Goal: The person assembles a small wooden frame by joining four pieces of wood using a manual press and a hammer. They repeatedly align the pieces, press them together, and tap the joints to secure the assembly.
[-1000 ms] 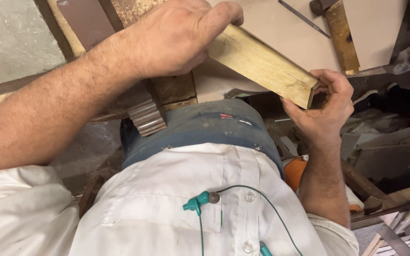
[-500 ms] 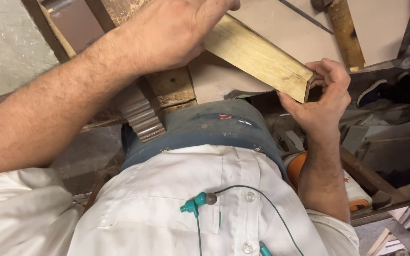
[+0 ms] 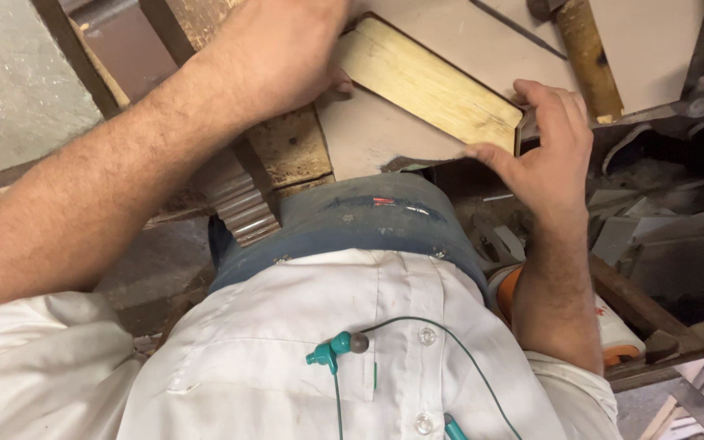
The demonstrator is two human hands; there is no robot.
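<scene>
A pale yellowish wooden block (image 3: 433, 81) lies at a slant on a light board (image 3: 466, 33) in front of me. My left hand (image 3: 279, 49) presses down on the block's upper left end, fingers curled over it. My right hand (image 3: 543, 151) grips the block's lower right end, thumb under the near edge and fingers wrapped over the corner. My white shirt and dark waistband fill the lower middle of the view.
A worn wooden handle (image 3: 588, 57) lies on the board at upper right. A ribbed brown moulding piece (image 3: 242, 204) sticks out below my left forearm. Scrap wood and offcuts (image 3: 662, 236) pile up at the right. An orange and white container (image 3: 613, 326) sits by my right forearm.
The block has tilted flatter onto the board and slid slightly left. My right hand shifted from cupping its end to holding the corner from above.
</scene>
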